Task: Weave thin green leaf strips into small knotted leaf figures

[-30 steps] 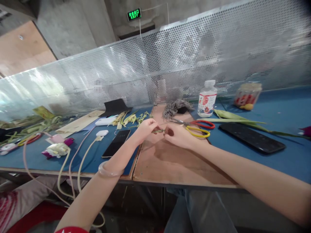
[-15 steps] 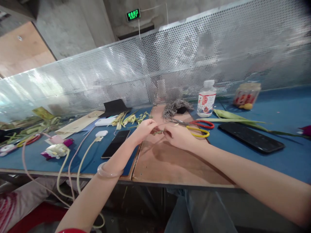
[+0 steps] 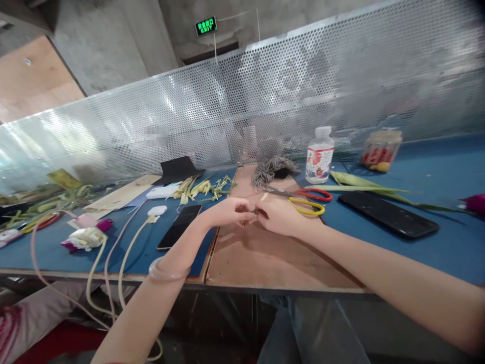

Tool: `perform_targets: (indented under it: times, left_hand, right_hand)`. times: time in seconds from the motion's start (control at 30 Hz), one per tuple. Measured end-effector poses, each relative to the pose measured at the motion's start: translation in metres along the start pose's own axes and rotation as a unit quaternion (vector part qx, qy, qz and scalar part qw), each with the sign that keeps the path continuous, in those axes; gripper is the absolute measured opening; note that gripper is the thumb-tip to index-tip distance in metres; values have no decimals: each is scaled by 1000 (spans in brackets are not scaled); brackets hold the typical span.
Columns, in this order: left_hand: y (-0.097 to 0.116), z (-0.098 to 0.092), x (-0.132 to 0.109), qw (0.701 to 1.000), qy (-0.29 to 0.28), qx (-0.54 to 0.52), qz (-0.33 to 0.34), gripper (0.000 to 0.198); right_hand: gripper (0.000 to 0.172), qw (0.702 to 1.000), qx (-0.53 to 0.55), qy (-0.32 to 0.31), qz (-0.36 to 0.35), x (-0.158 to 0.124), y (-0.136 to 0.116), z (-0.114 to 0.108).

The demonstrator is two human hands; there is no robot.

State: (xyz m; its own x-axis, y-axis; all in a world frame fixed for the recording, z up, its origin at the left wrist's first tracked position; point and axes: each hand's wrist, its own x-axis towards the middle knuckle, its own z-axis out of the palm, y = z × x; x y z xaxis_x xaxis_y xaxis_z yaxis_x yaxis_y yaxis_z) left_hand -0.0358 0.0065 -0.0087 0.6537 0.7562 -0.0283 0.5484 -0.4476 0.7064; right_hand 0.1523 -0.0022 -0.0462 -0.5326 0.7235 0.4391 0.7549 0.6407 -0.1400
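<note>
Over the brown board (image 3: pixel 235 263), my left hand (image 3: pixel 235 211) and my right hand (image 3: pixel 276 216) meet fingertip to fingertip. Thumb and fingers of the left hand are pinched together, pointing toward the right. My right hand is closed with its fingers curled inward. Whatever lies between them is too small and too covered to make out. Just behind the right hand lie scissors with red and yellow handles (image 3: pixel 317 195), blades toward the left. A bundle of grey yarn (image 3: pixel 270 171) sits beyond the hands, and wilted plant pieces (image 3: pixel 222 187) rest to their left.
A labelled plastic bottle (image 3: pixel 319 157), a jar (image 3: pixel 381 150), a long green leaf (image 3: pixel 364 183) and a black phone (image 3: pixel 388 214) stand or lie at right. Leftward are another phone (image 3: pixel 179 227), a white charger (image 3: pixel 156 212) with cables and a power strip (image 3: pixel 84 237). A perforated metal screen (image 3: pixel 197 111) closes the back.
My left hand has turned and its fingers now reach further toward the right hand. A thin greenish piece seen between the fingers before is now hidden. The view has shifted slightly.
</note>
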Motion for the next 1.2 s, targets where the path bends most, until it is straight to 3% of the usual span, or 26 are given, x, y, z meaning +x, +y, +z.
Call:
perform_targets:
  times: [0.13, 0.27, 0.37, 0.57, 0.63, 0.83, 1.2]
  left_hand:
    - [0, -2, 0, 995, -12, 91, 47, 27]
    - [0, -1, 1, 994, -31, 89, 48, 29]
    - [-1, 0, 1, 998, 6, 60, 29, 30]
    - [-7, 0, 1, 997, 48, 66, 7, 12]
    - [-10, 0, 2, 997, 68, 48, 0, 16]
    - [-12, 0, 4, 995, 88, 49, 26, 14]
    - [-5, 1, 2, 997, 56, 42, 37, 19]
  right_hand:
    - [16, 1000, -2, -17, -20, 0, 3, 2]
    - [12, 998, 10, -2, -66, 1, 5, -2]
    - [13, 994, 47, 16, -99, 2, 6, -4]
    - [16, 984, 145, 28, -96, 6, 7, 1]
    - [18, 980, 175, 31, -84, 6, 7, 3]
    - [22, 942, 328, -57, 49, 5, 7, 5]
    - [19, 904, 408, -54, 112, 7, 6, 6]
